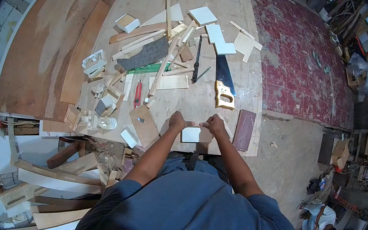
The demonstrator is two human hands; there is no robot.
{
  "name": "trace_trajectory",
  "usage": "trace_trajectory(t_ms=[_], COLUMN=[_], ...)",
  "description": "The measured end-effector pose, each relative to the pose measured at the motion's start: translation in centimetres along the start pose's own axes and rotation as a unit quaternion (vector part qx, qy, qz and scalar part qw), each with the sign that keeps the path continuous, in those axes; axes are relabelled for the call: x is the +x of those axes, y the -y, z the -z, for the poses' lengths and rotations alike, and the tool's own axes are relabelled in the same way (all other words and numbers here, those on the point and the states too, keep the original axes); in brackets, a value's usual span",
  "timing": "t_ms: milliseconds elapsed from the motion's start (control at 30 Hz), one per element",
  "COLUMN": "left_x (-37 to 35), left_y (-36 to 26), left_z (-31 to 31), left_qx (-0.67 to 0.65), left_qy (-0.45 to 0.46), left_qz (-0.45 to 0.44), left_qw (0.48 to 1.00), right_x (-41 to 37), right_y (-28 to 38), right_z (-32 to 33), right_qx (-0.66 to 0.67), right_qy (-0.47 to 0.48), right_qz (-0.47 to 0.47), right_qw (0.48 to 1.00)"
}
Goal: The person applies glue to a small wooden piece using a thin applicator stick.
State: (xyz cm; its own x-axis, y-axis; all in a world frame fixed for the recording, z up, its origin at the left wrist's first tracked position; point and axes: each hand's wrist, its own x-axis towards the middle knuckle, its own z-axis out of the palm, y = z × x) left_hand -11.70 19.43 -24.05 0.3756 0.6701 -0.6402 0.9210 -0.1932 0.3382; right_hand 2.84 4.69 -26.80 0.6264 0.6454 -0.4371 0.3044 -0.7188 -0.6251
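Both hands are close together at the near edge of the workbench, just beyond a small white-faced board (pixel 192 135). My left hand (pixel 177 121) is closed, its thumb pointing toward the other hand. Facing it, my right hand (pixel 213 124) has its fingers pinched together. A narrow brownish edge shows between the fingertips, too small to make out. Beside my right hand lies a thin pale strip (pixel 225 125). To the right is a dark red sanding sheet or block (pixel 244 130). Left of my hands rests a flat brown board (pixel 144 124).
A handsaw (pixel 225 88) with a yellow handle lies ahead, near a black bar (pixel 197 59) and a pencil (pixel 203 73). A red cutter (pixel 138 94), grey abrasive sheet (pixel 147 54) and wood offcuts crowd the left. Another person (pixel 319 222) is at lower right.
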Motion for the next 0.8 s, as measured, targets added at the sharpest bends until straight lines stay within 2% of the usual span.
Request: trace_trajectory(t_ms=[433, 500, 533, 600, 633, 700, 767, 800], left_x=[-0.7, -0.3, -0.3, -0.6, -0.7, -0.7, -0.3, 0.2], left_y=[-0.5, -0.5, -0.5, 0.0, 0.3, 0.8, 1.2, 1.4], left_z=[0.2, 0.3, 0.2, -0.1, -0.1, -0.2, -0.5, -0.9], left_qx=[0.007, 0.018, 0.011, 0.007, -0.004, -0.017, -0.071, -0.071], left_qy=[-0.008, -0.016, -0.018, -0.019, -0.027, -0.037, -0.005, -0.007], left_qz=[0.0, -0.004, 0.004, 0.011, -0.018, -0.05, -0.022, -0.024], left_qw=[1.0, 1.0, 1.0, 1.0, 0.999, 0.998, 0.997, 0.997], right_x=[0.3, 0.5, 0.3, 0.0, -0.1, -0.2, 0.7, 1.2], right_y=[0.1, 0.7, 1.0, 1.4, 1.5, 1.1, 0.2, -0.7], right_z=[0.2, 0.3, 0.9, 1.0, 1.0, 0.9, 0.6, 0.4], right_qx=[0.008, -0.091, -0.098, -0.115, -0.133, -0.128, -0.123, -0.079], right_qy=[0.016, 0.018, 0.044, 0.035, 0.03, 0.025, 0.02, 0.017], right_qz=[0.011, 0.007, 0.028, 0.035, 0.04, 0.037, 0.035, 0.013], right_qw=[1.0, 0.996, 0.994, 0.992, 0.99, 0.991, 0.992, 0.997])
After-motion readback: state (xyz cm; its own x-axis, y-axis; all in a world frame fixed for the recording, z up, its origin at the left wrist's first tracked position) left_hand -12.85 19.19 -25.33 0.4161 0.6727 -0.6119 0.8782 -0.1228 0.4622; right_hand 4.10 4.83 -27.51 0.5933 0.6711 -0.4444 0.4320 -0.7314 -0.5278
